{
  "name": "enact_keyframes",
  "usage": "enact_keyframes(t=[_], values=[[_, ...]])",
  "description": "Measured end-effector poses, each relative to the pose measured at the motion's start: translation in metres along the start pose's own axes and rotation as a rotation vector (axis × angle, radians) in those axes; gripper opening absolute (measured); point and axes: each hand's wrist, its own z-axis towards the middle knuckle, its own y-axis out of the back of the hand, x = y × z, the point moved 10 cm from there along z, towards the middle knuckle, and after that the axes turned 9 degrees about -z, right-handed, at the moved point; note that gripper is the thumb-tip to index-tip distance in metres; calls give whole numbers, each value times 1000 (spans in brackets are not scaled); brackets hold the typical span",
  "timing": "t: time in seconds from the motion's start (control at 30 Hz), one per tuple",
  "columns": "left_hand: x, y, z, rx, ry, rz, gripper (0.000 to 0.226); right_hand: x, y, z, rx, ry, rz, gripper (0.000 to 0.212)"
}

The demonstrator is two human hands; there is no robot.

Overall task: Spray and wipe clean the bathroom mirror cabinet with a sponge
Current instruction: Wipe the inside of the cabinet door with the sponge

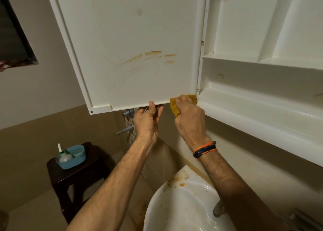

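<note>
At the bottom edge of the open cabinet door (129,43), near its hinge-side corner, the right hand (189,119) has its fingers curled tight around a yellow sponge (174,106) and presses it against the door's lower rim, just beside the cabinet body (262,98). The left hand (148,120) pinches that same bottom edge a little further out, thumb on the inner face and fingers tucked under, and it looks to be steadying the door. Something thin and pale sits between its fingers; I cannot tell what.

Brown smears (152,57) streak the middle of the inner face, not yet wiped.

The sponge looks soft and light, squashing readily in the fist, so a full-hand grip across its back suits it, and it should mould into the corner groove. The door reads as a stiff, thin panel hanging on small hinges (202,42); I judge it will swing away under pressure unless it is braced at the free bottom edge, as here. If wet, that smooth face could be slippery.

Off on the dark stool (73,174) sits a blue tub (73,158) with a bottle (63,154) in it; the stained basin (183,204) lies below.
</note>
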Motion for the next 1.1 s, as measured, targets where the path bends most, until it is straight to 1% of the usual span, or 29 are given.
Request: enact_keyframes(t=[0.1, 0.17, 0.23, 0.3, 0.37, 0.47, 0.53, 0.6, 0.7, 0.8, 0.9, 0.97, 1.1], values=[[2, -1, -1, 0, 3, -5, 15, -7, 2, 1, 15, -11, 120, 38], [1, -1, -3, 6, 4, 0, 13, -20, 9, 0, -12, -101, 277, 38], [-3, -1, -5, 2, -2, 45, 12, -33, 15, 0, -29, -209, 380, 39], [-8, 1, -9, -13, 3, 191, 18, -40, 23, 2, -72, -269, 482, 30], [-15, 2, -15, 2, 13, 443, 23, -45, 31, 4, -124, -320, 595, 28], [-32, -15, -28, 139, -38, 803, 20, -51, 36, 8, -159, -381, 634, 49], [-54, -34, -38, 199, -187, 980, 15, -49, 41, 13, -180, -368, 642, 56], [-80, -61, -52, 251, -418, 1145, 15, -47, 47, 20, -211, -349, 662, 57], [-114, -111, -79, 367, -810, 1384, 23, -40, 64, 36, -267, -303, 700, 56], [-138, -153, -99, 451, -1108, 1557, 28, -29, 93, 58, -350, -231, 691, 55], [-160, -190, -106, 471, -1300, 1677, 33, -14, 128, 86, -435, -145, 680, 58], [-179, -216, -108, 451, -1422, 1746, 37, -2, 155, 108, -493, -81, 660, 59], [-218, -262, -103, 336, -1559, 1864, 50, 18, 204, 146, -630, 2, 590, 60]])
